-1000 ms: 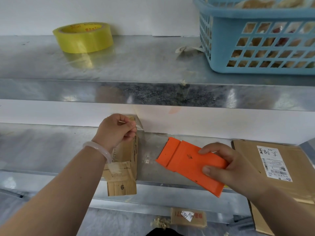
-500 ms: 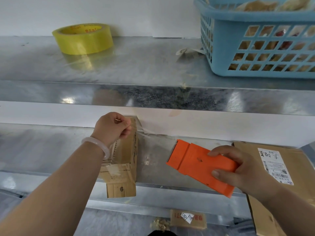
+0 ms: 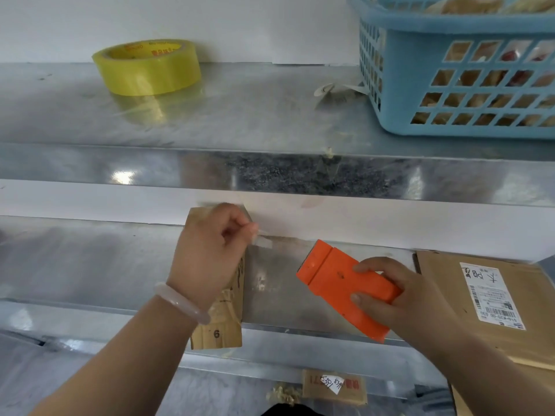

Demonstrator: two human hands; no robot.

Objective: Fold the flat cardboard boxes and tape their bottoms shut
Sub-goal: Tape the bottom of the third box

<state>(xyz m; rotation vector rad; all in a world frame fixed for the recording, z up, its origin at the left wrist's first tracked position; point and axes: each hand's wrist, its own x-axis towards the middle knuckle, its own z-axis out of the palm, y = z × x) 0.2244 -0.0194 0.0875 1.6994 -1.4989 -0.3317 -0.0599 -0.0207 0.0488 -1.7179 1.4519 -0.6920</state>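
Blue basket on the upper shelf holds packets, unclear through its holes. Labelled flat cardboard lies at the right of the lower shelf. The small box overhangs that shelf's front edge; over it the left grip pinches a clear tape strip. The right grip curls round an orange cutter.

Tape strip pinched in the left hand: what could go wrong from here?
The loose tape strip, pinched by the left hand, might fold and stick to itself.
The small box overhangs the lower shelf edge, and the right hand holds the orange cutter, not the box; pressing could tip it off.
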